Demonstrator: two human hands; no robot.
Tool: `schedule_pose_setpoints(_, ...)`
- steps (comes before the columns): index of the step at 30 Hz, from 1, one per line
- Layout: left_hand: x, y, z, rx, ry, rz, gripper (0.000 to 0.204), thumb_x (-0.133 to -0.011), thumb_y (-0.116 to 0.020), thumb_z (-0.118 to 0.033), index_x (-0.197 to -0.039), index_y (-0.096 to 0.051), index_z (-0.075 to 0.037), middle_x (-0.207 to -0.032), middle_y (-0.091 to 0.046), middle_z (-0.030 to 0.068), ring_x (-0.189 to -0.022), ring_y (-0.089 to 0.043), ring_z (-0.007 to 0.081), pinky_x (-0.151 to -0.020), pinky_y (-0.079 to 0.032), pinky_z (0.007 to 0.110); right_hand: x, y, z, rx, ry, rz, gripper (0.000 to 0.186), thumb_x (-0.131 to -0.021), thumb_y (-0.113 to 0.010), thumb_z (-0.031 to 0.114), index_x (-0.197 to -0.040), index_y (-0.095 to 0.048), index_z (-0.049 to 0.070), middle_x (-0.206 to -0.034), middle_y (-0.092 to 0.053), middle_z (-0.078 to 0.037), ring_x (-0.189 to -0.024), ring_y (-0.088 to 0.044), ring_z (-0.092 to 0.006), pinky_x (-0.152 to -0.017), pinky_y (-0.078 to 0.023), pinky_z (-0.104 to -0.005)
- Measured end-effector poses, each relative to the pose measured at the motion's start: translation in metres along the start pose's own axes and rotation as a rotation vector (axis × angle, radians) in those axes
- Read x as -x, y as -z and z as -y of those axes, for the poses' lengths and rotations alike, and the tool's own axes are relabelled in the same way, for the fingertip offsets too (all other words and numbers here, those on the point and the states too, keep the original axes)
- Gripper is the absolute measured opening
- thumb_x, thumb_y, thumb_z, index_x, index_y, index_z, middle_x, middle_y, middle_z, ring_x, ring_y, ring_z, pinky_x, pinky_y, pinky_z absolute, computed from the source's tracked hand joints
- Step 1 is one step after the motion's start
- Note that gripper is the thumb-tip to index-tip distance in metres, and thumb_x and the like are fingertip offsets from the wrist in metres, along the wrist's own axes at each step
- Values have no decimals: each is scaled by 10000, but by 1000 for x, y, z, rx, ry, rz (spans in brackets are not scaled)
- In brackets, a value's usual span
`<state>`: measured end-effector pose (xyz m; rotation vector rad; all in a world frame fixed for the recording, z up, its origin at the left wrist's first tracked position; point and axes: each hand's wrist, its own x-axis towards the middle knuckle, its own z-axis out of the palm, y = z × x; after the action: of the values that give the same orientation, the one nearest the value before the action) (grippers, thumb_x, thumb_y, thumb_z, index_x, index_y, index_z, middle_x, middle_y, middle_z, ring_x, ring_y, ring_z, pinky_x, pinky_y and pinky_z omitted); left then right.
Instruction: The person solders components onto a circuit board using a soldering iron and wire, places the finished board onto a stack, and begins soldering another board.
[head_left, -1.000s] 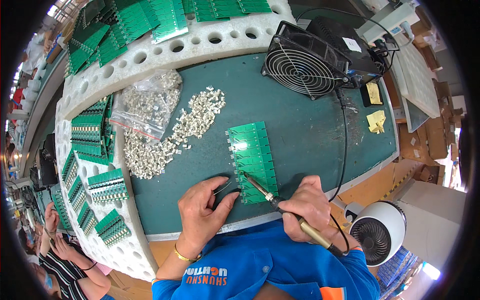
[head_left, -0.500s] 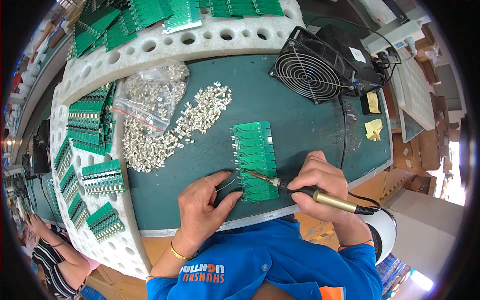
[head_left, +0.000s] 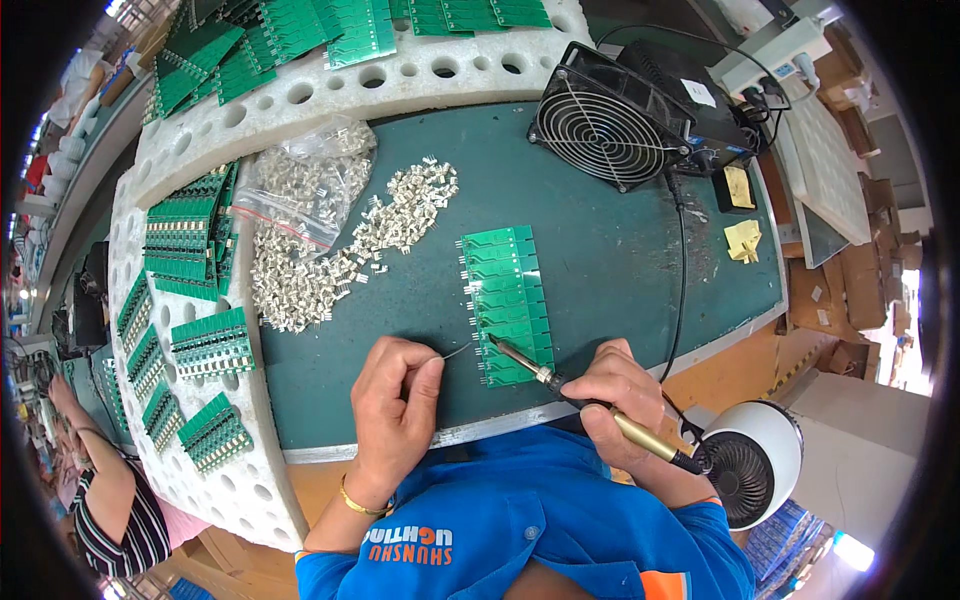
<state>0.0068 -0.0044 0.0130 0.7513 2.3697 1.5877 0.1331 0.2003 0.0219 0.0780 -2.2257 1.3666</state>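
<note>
A green circuit board panel (head_left: 507,305) lies flat on the dark green bench top, with small white connectors along its left edge. My right hand (head_left: 618,400) grips a soldering iron (head_left: 640,436) with a black and gold handle. The iron's tip reaches the panel's left side, near the connectors; whether it touches cannot be made out. My left hand (head_left: 398,395) is closed, thumb against the fingers, holding a thin solder wire (head_left: 458,350). The wire's free end points at the panel's left edge, close to the iron's tip.
Loose white connectors (head_left: 405,210) are heaped beyond my left hand, beside a clear plastic bag (head_left: 310,185) of them. White foam boards (head_left: 250,490) at left and back carry circuit boards. A black fan (head_left: 605,130) stands far right, near a yellow sponge (head_left: 739,188). Another person's arm (head_left: 95,450) shows far left.
My left hand has closed its fingers and thumb together round the wire and now sits slightly lower. The iron's handle has shifted down and left, its tip staying by the panel's left side.
</note>
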Motion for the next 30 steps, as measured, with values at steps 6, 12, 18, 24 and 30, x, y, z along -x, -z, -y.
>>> schedule_pose_setpoints(6, 4, -10, -2, -48, -57, -37, 68, -852, -700, 6, -854, -633, -4, -791, -540, 65, -672, -514, 145, -573, -415, 259, 7, -6, -2, 71, 74, -38, 219, -898, -675, 241, -920, -670, 23, -687, -596, -66, -544, -485, -217, -621, -380, -353)
schedule_pose_setpoints(12, 1, -12, -1, -90, -80, -30, 74, -829, -722, 5, -856, -655, -7, -771, -546, 66, -666, -525, 158, -572, -423, 264, 7, -10, -3, 102, 107, -61, 229, -904, -677, 258, -915, -672, 29, -670, -599, -51, -529, -494, -205, -603, -382, -352)
schedule_pose_setpoints(18, -1, -12, -3, -112, -65, -22, 85, -809, -737, 5, -847, -664, -13, -755, -545, 67, -667, -525, 173, -580, -422, 276, 4, -10, -5, 106, 101, -38, 209, -903, -677, 248, -921, -672, 40, -668, -603, -46, -529, -499, -205, -608, -383, -349)
schedule_pose_setpoints(24, -2, -13, -3, -122, -51, -8, 90, -800, -746, 1, -842, -668, -15, -747, -551, 70, -675, -524, 181, -584, -422, 284, 4, -10, -6, 118, 90, -19, 164, -882, -686, 206, -925, -669, 50, -659, -602, -37, -533, -508, -203, -617, -385, -348)
schedule_pose_setpoints(30, -3, -13, -5, -127, -65, -3, 93, -790, -749, 7, -838, -673, -18, -742, -560, 70, -687, -534, 198, -594, -428, 293, 5, -10, -6, 116, 83, -23, 148, -863, -694, 184, -919, -672, 49, -657, -604, -39, -542, -519, -205, -621, -390, -350)
